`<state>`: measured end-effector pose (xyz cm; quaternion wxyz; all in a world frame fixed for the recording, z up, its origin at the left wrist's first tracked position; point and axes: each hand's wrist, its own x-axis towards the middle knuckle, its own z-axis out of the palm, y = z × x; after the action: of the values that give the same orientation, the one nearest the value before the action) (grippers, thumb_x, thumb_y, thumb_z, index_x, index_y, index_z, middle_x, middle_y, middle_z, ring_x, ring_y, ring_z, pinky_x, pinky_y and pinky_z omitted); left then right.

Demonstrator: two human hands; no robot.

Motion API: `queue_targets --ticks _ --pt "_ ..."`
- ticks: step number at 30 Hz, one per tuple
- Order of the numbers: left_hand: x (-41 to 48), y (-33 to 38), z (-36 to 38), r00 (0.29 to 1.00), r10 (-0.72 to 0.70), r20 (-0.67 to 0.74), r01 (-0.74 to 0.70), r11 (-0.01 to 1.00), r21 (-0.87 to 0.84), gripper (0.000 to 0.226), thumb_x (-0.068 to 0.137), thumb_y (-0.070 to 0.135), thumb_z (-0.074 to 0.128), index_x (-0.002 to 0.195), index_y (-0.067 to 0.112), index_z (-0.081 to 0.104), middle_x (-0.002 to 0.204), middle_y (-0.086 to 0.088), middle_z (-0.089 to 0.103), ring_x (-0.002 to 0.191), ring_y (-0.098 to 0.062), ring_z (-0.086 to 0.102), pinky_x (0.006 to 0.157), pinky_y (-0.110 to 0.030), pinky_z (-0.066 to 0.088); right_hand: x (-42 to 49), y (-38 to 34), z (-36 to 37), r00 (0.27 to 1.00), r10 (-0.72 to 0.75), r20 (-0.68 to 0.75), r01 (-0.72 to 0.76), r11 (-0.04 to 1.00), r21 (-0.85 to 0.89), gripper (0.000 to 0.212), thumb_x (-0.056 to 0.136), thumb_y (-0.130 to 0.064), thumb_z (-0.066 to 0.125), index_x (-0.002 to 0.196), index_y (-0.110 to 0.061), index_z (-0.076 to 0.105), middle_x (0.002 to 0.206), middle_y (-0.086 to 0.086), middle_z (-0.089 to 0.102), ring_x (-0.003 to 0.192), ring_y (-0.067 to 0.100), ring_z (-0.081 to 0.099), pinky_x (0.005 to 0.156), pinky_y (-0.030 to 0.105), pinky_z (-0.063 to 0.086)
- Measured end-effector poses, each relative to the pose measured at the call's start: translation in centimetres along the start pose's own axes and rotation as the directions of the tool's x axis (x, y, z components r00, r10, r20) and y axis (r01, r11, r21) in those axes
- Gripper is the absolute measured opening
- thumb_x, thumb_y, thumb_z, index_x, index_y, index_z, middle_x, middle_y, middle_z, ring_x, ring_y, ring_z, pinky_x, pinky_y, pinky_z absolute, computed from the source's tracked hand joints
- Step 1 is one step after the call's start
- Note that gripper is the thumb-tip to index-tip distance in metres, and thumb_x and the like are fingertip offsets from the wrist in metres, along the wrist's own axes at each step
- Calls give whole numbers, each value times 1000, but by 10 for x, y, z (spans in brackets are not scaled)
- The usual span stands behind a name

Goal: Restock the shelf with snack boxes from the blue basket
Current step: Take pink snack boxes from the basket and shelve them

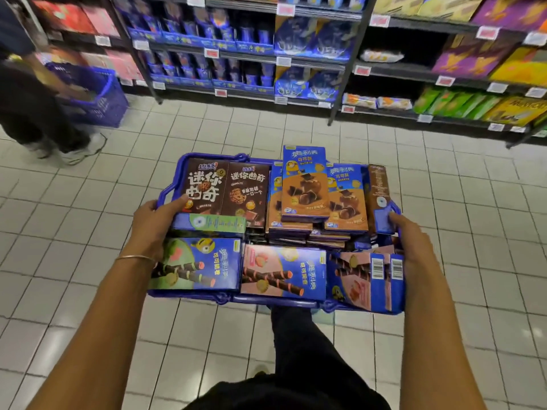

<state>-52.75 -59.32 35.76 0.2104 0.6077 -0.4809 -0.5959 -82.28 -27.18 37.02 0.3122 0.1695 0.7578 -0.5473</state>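
Step in hand: you are carrying the blue basket [275,303] toward the shelf [248,56]. Judging by the full load, no box has been placed yet.
Basket position: it is held level in front of your body, above the tiled floor [88,232] and well apart from the shelf.
Left hand: your left hand [154,223] grips the basket's left side, with the thumb laid over the rim next to a brown cookie box [204,184]. The fingers are hidden underneath.
Right hand: your right hand [411,241] grips the right side, with the thumb pressing the end of an upright box. Its fingers are hidden too.
Load: the snack boxes [343,196] are heaped above the rim. One orange box [305,184] lies highest on its stack. A green box [195,263] and a pink box [284,273] lie flat along the near edge.
Carry advice: hold the basket level and walk smoothly, because the top boxes look loose and would likely slide if it tips.
Set-down: lower it to the floor just beside the bay with matching blue packaging, so both hands are free to pick boxes.
Watch out: another person [26,99] stands at the left beside a second basket [97,93], so give them room.
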Motion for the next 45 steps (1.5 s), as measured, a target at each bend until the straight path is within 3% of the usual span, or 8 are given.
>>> queue_targets --ticks 8,12,16,26,30,34,42,45 --pt "147 123 80 999 24 -28 -24 999 21 24 87 33 85 97 14 74 81 -2 79 63 -15 74 61 -29 57 117 -139 112 1000 7 -5 -7 1000 28 25 91 -44 67 90 -19 62 71 5 72 49 17 68 53 25 51" --pt "212 186 106 999 51 -19 -51 999 -16 18 87 30 85 90 16 73 71 5 79 58 -8 74 51 -21 56 154 -209 163 1000 -15 -11 15 1000 28 29 91 -46 66 97 -18 64 83 8 72 63 22 68 63 31 53" --pt "299 237 133 998 65 9 -65 998 -3 20 84 30 88 91 16 75 84 -2 81 67 -14 75 64 -28 59 201 -262 223 999 -23 -26 24 998 54 26 91 -45 66 92 -19 64 79 7 71 49 16 68 53 25 51" --pt "571 280 231 995 11 99 -9 1000 -24 31 86 23 86 112 10 74 109 -15 79 88 -29 76 86 -45 63 390 -322 400 990 57 -132 -50 997 54 44 82 -54 72 103 -15 68 91 11 76 74 31 73 82 48 60" --pt "659 272 278 996 1 86 -2 1000 11 18 90 18 82 104 14 70 117 -20 76 95 -33 73 94 -50 61 477 -329 453 985 61 -160 -59 998 18 41 84 -49 71 100 -12 71 86 11 76 71 31 73 82 49 60" --pt "753 219 328 998 26 63 -30 998 53 15 89 20 83 91 20 68 111 -15 77 88 -27 73 86 -42 62 583 -298 496 978 44 -205 -55 997 -47 53 82 -52 69 112 -8 69 108 18 73 97 40 71 92 56 56" --pt "903 79 415 1000 -6 11 6 998 62 22 85 21 85 100 14 69 93 -6 76 62 -12 71 62 -29 59 771 -210 554 984 0 -178 -19 995 -103 43 88 -45 69 106 -7 69 100 17 74 84 35 71 86 49 59" --pt "940 42 443 1000 -15 -11 16 998 60 27 85 21 85 105 11 70 98 -11 77 70 -19 71 74 -35 58 822 -183 565 983 -7 -184 -14 993 -116 32 87 -42 72 92 -11 67 94 14 73 75 31 70 78 45 59"
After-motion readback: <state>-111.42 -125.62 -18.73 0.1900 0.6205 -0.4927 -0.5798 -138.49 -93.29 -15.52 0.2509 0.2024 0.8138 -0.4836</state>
